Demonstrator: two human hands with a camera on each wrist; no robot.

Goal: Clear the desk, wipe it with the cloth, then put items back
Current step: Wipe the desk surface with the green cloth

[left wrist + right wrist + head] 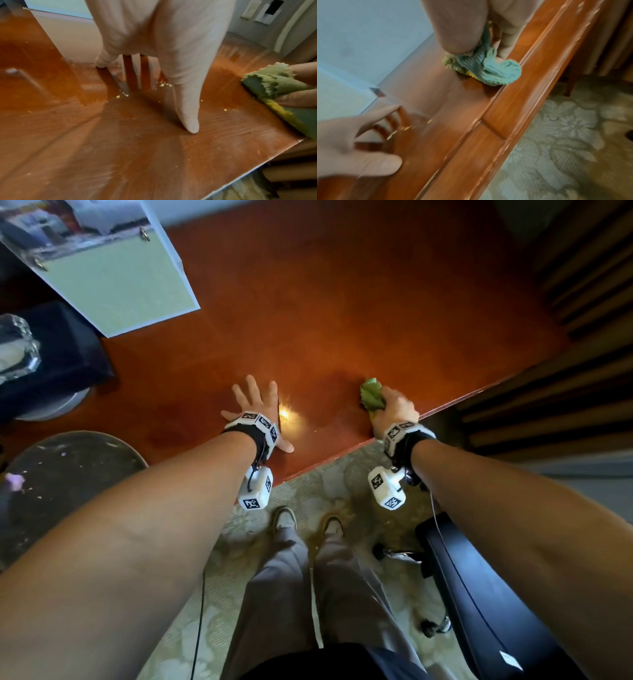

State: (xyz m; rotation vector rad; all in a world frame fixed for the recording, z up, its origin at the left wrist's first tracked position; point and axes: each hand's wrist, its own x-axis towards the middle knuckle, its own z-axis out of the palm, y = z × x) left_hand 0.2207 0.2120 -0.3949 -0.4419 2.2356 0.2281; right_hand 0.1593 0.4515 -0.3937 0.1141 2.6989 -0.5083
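Note:
The reddish wooden desk fills the head view. My right hand grips a bunched green cloth and presses it on the desk near the front right corner; the cloth shows crumpled under the fingers in the right wrist view, and the cloth sits at the right edge of the left wrist view. My left hand lies flat on the desk with fingers spread, a hand's width left of the cloth. Small yellow crumbs lie on the wood by the left fingers.
A green-and-white calendar lies at the desk's back left. A dark box with a clear glass piece stands at the left edge. A black chair is at my right, a round dark stool at my left, patterned carpet below.

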